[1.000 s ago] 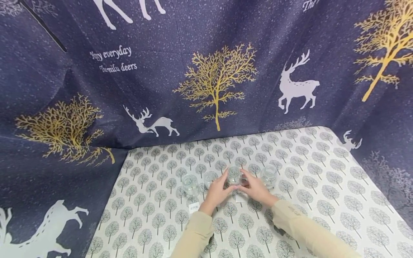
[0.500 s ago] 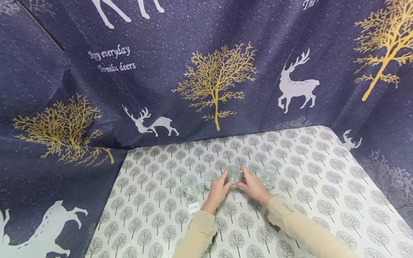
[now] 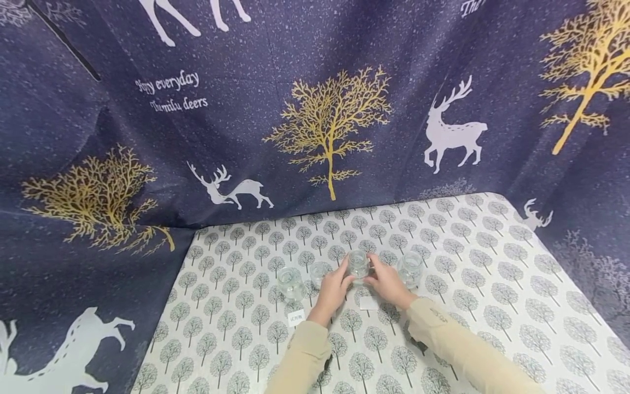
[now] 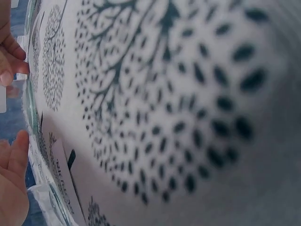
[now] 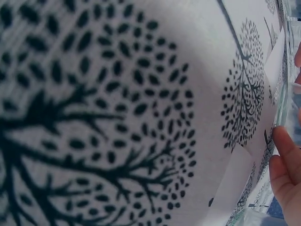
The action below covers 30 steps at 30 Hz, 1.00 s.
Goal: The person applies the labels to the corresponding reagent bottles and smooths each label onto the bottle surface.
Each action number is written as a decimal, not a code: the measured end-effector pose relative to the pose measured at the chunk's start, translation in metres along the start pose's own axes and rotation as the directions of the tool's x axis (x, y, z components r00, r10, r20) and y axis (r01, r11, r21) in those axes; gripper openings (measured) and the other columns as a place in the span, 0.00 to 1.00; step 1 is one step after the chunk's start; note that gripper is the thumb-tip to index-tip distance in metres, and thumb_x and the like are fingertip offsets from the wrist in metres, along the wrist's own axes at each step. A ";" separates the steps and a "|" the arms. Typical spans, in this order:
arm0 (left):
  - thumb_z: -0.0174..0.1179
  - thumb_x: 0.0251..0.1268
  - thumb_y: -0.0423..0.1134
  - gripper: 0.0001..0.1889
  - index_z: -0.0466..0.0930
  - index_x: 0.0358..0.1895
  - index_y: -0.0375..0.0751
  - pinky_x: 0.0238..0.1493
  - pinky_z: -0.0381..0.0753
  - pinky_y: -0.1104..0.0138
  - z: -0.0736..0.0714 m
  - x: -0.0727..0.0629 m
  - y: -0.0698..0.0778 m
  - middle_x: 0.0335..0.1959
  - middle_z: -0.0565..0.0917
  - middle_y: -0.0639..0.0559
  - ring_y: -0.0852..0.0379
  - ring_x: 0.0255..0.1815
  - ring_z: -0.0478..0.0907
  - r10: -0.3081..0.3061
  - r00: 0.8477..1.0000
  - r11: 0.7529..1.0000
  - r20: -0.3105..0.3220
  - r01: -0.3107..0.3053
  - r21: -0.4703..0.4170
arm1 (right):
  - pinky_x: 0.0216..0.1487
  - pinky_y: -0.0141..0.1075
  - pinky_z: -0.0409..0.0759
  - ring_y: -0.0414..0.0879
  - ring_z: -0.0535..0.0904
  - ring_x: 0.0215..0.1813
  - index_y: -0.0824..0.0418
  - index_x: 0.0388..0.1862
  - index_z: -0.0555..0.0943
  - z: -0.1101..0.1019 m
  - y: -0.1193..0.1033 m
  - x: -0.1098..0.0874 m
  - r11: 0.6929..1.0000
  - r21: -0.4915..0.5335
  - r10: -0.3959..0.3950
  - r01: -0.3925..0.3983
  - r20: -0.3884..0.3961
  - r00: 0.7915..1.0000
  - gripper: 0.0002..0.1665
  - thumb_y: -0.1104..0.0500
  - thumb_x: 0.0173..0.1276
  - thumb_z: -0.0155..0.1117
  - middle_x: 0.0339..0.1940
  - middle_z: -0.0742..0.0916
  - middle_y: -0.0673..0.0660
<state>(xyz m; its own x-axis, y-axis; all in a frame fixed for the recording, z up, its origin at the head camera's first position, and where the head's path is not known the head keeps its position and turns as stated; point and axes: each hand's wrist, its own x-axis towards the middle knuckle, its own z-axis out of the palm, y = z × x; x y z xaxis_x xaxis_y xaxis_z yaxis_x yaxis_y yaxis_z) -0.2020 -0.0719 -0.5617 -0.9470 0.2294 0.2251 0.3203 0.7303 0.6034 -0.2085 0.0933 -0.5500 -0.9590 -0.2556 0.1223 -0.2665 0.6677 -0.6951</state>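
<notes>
Glass jar [image 3: 359, 265] between both hands [image 3: 333, 288] [image 3: 390, 284]

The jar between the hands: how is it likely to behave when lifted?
The jar looks like clear glass, so probably stiff and fragile. Its smooth-looking surface may be slippery, and its round body could roll if tipped.

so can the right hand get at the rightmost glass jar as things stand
Probably yes: the rightmost glass jar stands just beside the right hand, with nothing visible between them in the head view. But that hand is helping hold another jar, so it would likely need to let go first.
</notes>
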 end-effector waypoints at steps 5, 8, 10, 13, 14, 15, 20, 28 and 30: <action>0.52 0.60 0.44 0.31 0.53 0.67 0.52 0.52 0.75 0.63 0.002 0.000 0.001 0.49 0.79 0.46 0.52 0.48 0.78 -0.017 1.000 1.000 -0.019 0.016 -0.011 | 0.47 0.43 0.78 0.53 0.79 0.44 0.57 0.63 0.58 0.001 0.003 0.000 1.000 -0.001 -0.007 0.007 -0.011 1.000 0.38 0.63 0.54 0.63 0.47 0.81 0.61; 0.51 0.60 0.45 0.31 0.53 0.67 0.52 0.54 0.74 0.62 0.002 0.000 0.002 0.52 0.78 0.47 0.52 0.50 0.77 -0.043 0.999 0.999 -0.004 0.043 -0.022 | 0.49 0.45 0.77 0.55 0.78 0.47 0.56 0.64 0.58 0.000 0.004 -0.001 0.999 0.048 0.008 -0.008 -0.001 1.000 0.37 0.62 0.56 0.61 0.49 0.80 0.63; 0.51 0.60 0.45 0.31 0.53 0.67 0.52 0.54 0.73 0.62 0.001 0.000 0.002 0.53 0.77 0.47 0.52 0.51 0.76 -0.060 0.998 0.998 0.012 0.060 -0.033 | 0.50 0.45 0.76 0.56 0.78 0.49 0.57 0.65 0.58 -0.002 0.004 -0.002 0.996 0.085 0.019 -0.020 0.009 1.000 0.37 0.61 0.58 0.60 0.50 0.80 0.63; 0.51 0.61 0.45 0.31 0.52 0.67 0.50 0.54 0.73 0.61 0.000 0.000 0.003 0.54 0.76 0.46 0.51 0.51 0.76 -0.063 0.998 0.997 0.021 0.064 -0.042 | 0.51 0.45 0.75 0.57 0.77 0.50 0.58 0.65 0.58 -0.003 0.005 -0.004 0.992 0.126 0.010 -0.012 0.019 1.000 0.35 0.60 0.60 0.58 0.50 0.80 0.64; 0.51 0.61 0.45 0.31 0.51 0.67 0.51 0.54 0.73 0.61 -0.001 0.000 0.003 0.54 0.76 0.46 0.51 0.51 0.76 -0.070 0.997 0.996 0.030 0.072 -0.051 | 0.51 0.45 0.75 0.57 0.77 0.51 0.58 0.65 0.58 -0.004 0.005 -0.005 0.991 0.133 0.001 -0.004 0.020 1.000 0.34 0.60 0.61 0.57 0.49 0.80 0.64; 0.50 0.62 0.44 0.31 0.51 0.68 0.52 0.54 0.73 0.60 -0.002 -0.001 0.004 0.53 0.76 0.45 0.50 0.51 0.76 -0.075 0.997 0.995 0.037 0.077 -0.058 | 0.51 0.45 0.76 0.57 0.77 0.50 0.59 0.65 0.58 -0.004 0.005 -0.005 0.990 0.140 -0.004 0.001 0.022 1.000 0.33 0.60 0.62 0.56 0.49 0.80 0.65; 0.48 0.64 0.45 0.33 0.41 0.69 0.59 0.55 0.72 0.58 -0.009 -0.003 0.010 0.54 0.75 0.43 0.49 0.51 0.75 -0.119 0.989 0.985 0.089 0.129 -0.113 | 0.49 0.44 0.77 0.57 0.78 0.49 0.60 0.66 0.58 -0.007 0.001 -0.008 0.987 0.163 0.009 -0.015 0.039 0.999 0.30 0.58 0.66 0.51 0.50 0.79 0.65; 0.50 0.62 0.50 0.36 0.39 0.69 0.60 0.41 0.77 0.64 -0.034 -0.003 0.027 0.69 0.55 0.51 0.62 0.08 0.63 -0.140 0.983 0.980 0.117 0.155 -0.125 | 0.43 0.40 0.80 0.55 0.79 0.43 0.62 0.64 0.58 -0.020 -0.014 -0.006 0.977 0.208 0.053 -0.051 -0.002 0.999 0.32 0.54 0.64 0.54 0.56 0.73 0.67; 0.50 0.61 0.52 0.34 0.45 0.68 0.58 0.49 0.75 0.59 -0.041 -0.005 0.030 0.69 0.55 0.53 0.63 0.08 0.62 -0.115 0.989 0.989 0.089 0.123 -0.085 | 0.39 0.36 0.80 0.51 0.79 0.40 0.63 0.62 0.61 -0.025 -0.020 -0.005 0.979 0.204 0.036 -0.026 -0.042 0.998 0.31 0.54 0.63 0.56 0.55 0.74 0.66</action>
<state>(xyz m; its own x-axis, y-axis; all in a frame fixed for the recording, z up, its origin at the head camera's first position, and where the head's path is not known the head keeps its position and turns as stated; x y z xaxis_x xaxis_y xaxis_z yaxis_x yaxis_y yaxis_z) -0.1867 -0.0775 -0.5134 -0.9761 0.2000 0.0855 0.2029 0.6958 0.6889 -0.2007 0.0985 -0.5193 -0.9711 -0.2018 0.1274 -0.2162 0.5175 -0.8280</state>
